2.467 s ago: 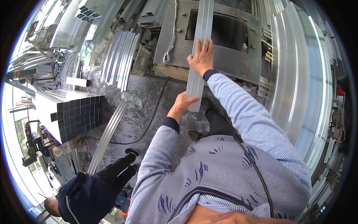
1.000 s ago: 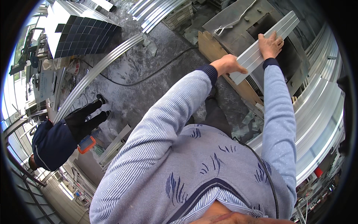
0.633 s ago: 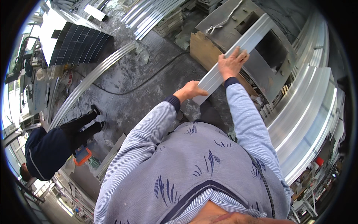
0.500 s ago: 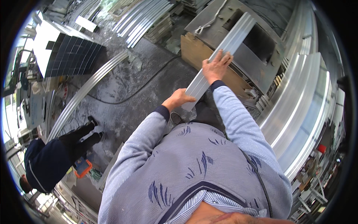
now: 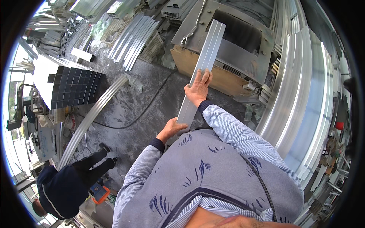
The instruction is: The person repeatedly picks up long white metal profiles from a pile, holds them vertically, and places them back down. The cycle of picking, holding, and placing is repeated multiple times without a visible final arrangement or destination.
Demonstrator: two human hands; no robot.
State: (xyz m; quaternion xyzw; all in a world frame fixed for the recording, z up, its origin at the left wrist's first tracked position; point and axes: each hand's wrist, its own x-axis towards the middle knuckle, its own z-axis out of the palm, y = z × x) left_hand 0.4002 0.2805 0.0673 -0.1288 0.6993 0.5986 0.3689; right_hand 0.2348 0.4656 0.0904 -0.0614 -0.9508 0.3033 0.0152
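Observation:
A silver aluminium profile (image 5: pixel 206 57) with grooves along its length slants up and away in front of my body. Near its lower end my left hand (image 5: pixel 172 129) is closed, the thumb lying across the face of the metal. Farther up, my right hand (image 5: pixel 198 88) grips the same profile from above, fingers over its surface. The undersides of both grips are hidden. The profile's far end overlaps the dark opening of a grey metal machine housing (image 5: pixel 243 62).
Long profiles (image 5: pixel 294 87) are stacked along the right. At left, a bundle of long strips (image 5: pixel 95 110) rises from the floor beside a pile of dark square-ended tubes (image 5: pixel 74 85). Another person (image 5: pixel 62 188) stands at lower left. A black cable (image 5: pixel 146 114) crosses the floor.
The profile and both hands have shifted left and a little lower in the picture, and the profile now points more steeply upward. The surroundings have shifted as the view turned.

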